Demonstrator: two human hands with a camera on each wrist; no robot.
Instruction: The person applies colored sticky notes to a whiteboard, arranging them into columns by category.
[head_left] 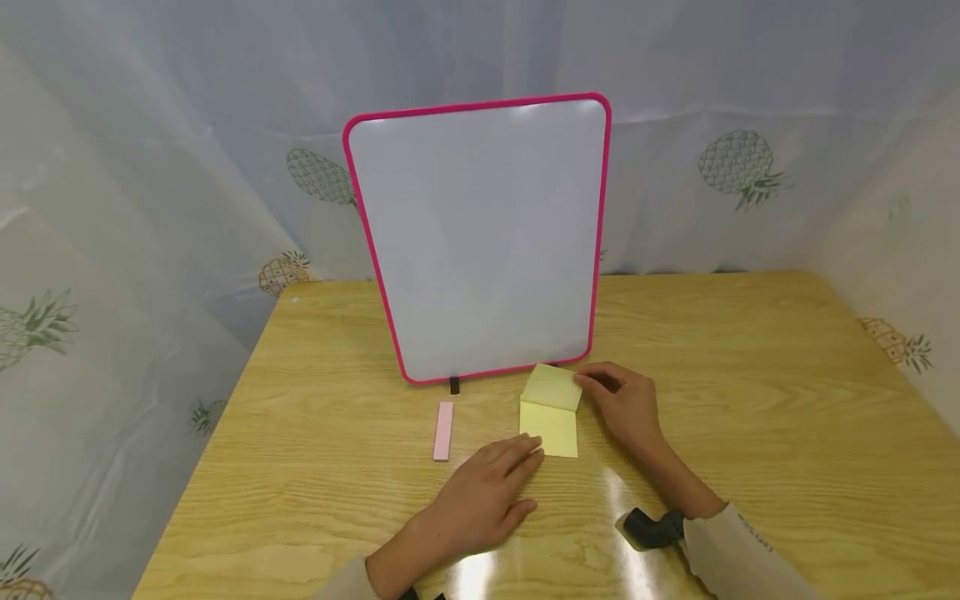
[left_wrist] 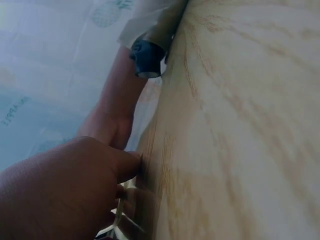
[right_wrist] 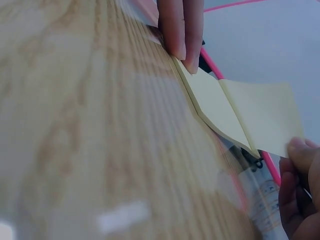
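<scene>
A pad of pale yellow sticky notes (head_left: 551, 432) lies on the table in front of the whiteboard. My left hand (head_left: 483, 496) lies flat, its fairly straight fingertips resting on the pad's near left corner; the right wrist view shows these fingers (right_wrist: 172, 30) pressing the pad's edge. Between thumb and finger, my right hand (head_left: 628, 408) pinches the corner of the top sheet (head_left: 551, 386). That sheet is raised and folded back from the pad along its far edge, as the right wrist view also shows. In the left wrist view, the left hand (left_wrist: 65, 180) hides most of the pad.
A whiteboard (head_left: 483, 242) with a pink frame stands upright behind the pad on small black feet (head_left: 454, 386). Left of the pad lies a narrow pink strip pad (head_left: 443, 431). A black wrist device (head_left: 652, 528) sits at the right sleeve. Pineapple-print curtains (head_left: 675, 192) surround the wooden table (head_left: 750, 375).
</scene>
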